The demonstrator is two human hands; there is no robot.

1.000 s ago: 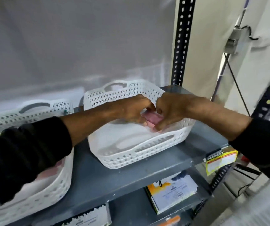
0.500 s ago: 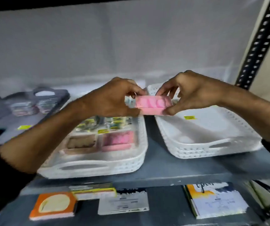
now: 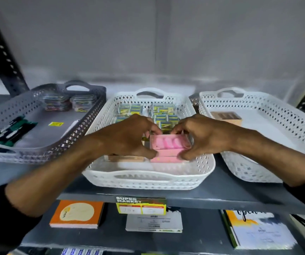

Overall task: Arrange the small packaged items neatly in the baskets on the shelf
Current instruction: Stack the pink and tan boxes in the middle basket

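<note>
Both hands grip a pink packaged box (image 3: pixel 170 143) over the middle white basket (image 3: pixel 148 181). My left hand (image 3: pixel 127 137) pinches its left end and my right hand (image 3: pixel 201 137) its right end. It rests on top of another pink box (image 3: pixel 163 159) lying in the basket's front. A brown box (image 3: pixel 126 158) lies beside that one. Several yellow-green small packs (image 3: pixel 163 112) fill the basket's back. The right white basket (image 3: pixel 269 137) holds one brown box (image 3: pixel 227 116).
A grey basket (image 3: pixel 37 151) at the left holds green markers (image 3: pixel 8 131) and a few packs (image 3: pixel 69 102). A price label (image 3: pixel 141 206) hangs on the shelf edge. Notebooks (image 3: pixel 77 214) lie on the shelf below. Black slotted uprights (image 3: pixel 2 50) frame the shelf.
Both hands carried the pink box from the right basket leftwards, then lowered it into the middle basket onto the other pink box. The view swung left along the shelf.
</note>
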